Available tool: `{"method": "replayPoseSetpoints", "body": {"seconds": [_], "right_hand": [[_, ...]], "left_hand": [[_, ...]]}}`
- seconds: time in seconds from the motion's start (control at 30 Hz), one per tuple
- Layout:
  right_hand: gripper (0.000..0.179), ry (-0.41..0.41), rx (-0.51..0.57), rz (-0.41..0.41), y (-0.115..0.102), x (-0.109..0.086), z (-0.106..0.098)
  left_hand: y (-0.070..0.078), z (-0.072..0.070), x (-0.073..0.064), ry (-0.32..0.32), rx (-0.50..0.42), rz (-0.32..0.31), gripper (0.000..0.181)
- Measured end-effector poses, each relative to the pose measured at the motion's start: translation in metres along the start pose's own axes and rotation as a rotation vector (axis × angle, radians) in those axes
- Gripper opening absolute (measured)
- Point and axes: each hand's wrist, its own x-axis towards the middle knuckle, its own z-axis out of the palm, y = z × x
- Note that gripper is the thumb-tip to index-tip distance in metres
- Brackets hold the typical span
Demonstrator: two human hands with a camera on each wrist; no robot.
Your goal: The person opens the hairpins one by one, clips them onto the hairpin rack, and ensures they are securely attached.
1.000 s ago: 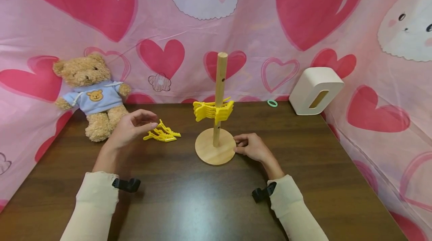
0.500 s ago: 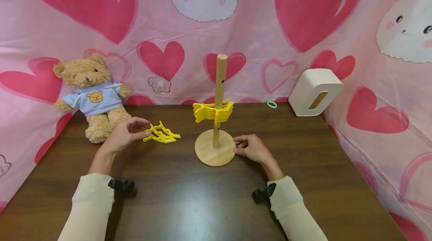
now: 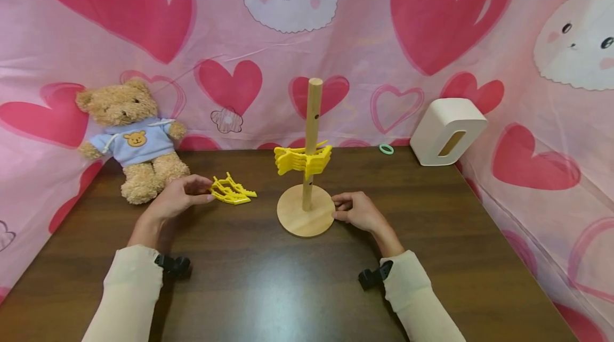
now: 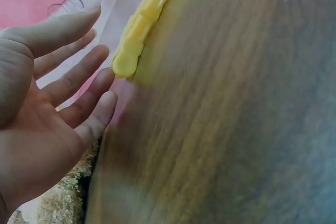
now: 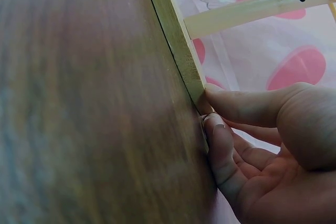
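Observation:
On the table at left lie several yellow hair clips [image 3: 241,201]. My left hand [image 3: 175,201] is right beside them, its fingertips near the clips' left ends. In the left wrist view, the thumb and fingers of that hand are spread around the rounded end of a yellow clip [image 4: 137,30], with a gap between. A wooden stand [image 3: 297,219] with a round base and an upright pole stands mid-table. More yellow clips [image 3: 316,163] are stacked around its pole. At the right rim of the base, my right hand [image 3: 361,212] pinches the edge, thumb on top in the right wrist view.
A teddy bear [image 3: 136,138] in a blue top sits at the back left, just behind my left hand. At the back right are a white tissue box [image 3: 434,129] and a small green ring [image 3: 386,149]. Pink heart-patterned cloth [image 3: 283,54] walls the table.
My left hand has drawn left and down, from above the clips to their left ends. My right hand has stayed at the stand's base. The clips lie as before.

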Motion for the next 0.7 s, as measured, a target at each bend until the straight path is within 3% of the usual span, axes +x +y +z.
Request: {"method": "replayPoseSetpoints", "body": {"seconds": [0.3,0.7], "right_hand": [[0.039,-0.007,-0.005,-0.002,0.0014,0.0019,-0.0013],[0.039,-0.008,0.003,-0.005,0.001,0.0019,-0.0009]], "left_hand": [[-0.001,0.0001,0.0013,-0.002,0.015,-0.029,0.046],[-0.0055,-0.0004,0.0045,-0.12,0.171,-0.001,0.059]]}}
